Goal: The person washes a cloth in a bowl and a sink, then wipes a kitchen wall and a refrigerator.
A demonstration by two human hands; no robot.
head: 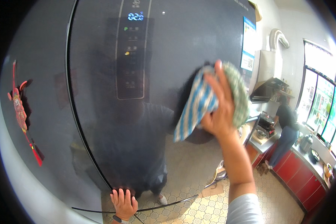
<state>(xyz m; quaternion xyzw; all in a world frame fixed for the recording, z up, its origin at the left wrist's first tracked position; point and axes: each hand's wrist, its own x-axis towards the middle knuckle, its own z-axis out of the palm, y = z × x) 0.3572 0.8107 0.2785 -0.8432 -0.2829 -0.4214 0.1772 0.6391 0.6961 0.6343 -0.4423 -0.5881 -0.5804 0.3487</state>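
Before me stands a glossy dark refrigerator door (170, 56) with a lit control panel (131, 64). My right hand (222, 109) presses a cloth against the right part of this door. The cloth (194, 107) has blue and white stripes on one side of the hand and a green check (236, 92) on the other; whether this is one cloth or two I cannot tell. Low on the door, near the seam where the doors meet, my left hand (123, 203) rests flat with its fingers slightly apart and holds nothing. A band circles the left wrist.
A red tasselled ornament (19, 109) hangs on the left door. Stickers (248, 43) line the door's right edge. Farther right, a person (287, 126) leans over a counter by a gas stove (266, 123), under a range hood (264, 86). Red cabinets (294, 170) run beneath the window.
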